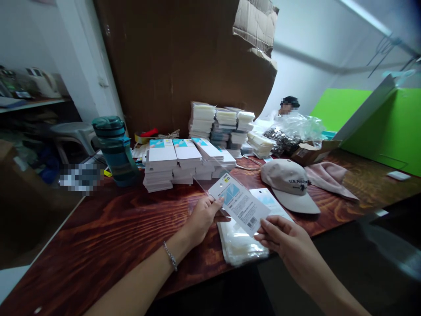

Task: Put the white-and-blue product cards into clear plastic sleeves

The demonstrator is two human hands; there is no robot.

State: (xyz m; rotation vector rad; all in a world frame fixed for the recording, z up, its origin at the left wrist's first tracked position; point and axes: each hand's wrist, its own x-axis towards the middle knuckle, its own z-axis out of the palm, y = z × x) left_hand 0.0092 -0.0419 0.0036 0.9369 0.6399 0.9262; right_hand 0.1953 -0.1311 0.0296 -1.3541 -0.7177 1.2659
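A white and blue printed card [241,202] with a hang hole and a barcode is held tilted over the table's front. My right hand [279,235] pinches its lower right corner between thumb and fingers. At the card's left edge, my left hand [204,217] is closed on a clear plastic bag [204,183], whose thin edge shows above the thumb. How far the card lies inside the bag I cannot tell. Below both hands is a pile of clear plastic bags [241,252]. Another printed card [268,199] lies partly hidden behind the held one.
Stacks of printed cards [161,164] stand behind my hands, with taller packed stacks [202,118] farther back. A teal bottle [115,151] is at left. To the right are a beige cap [287,182], a pink cloth [330,177] and a cardboard box [312,151]. A person [289,105] is beyond.
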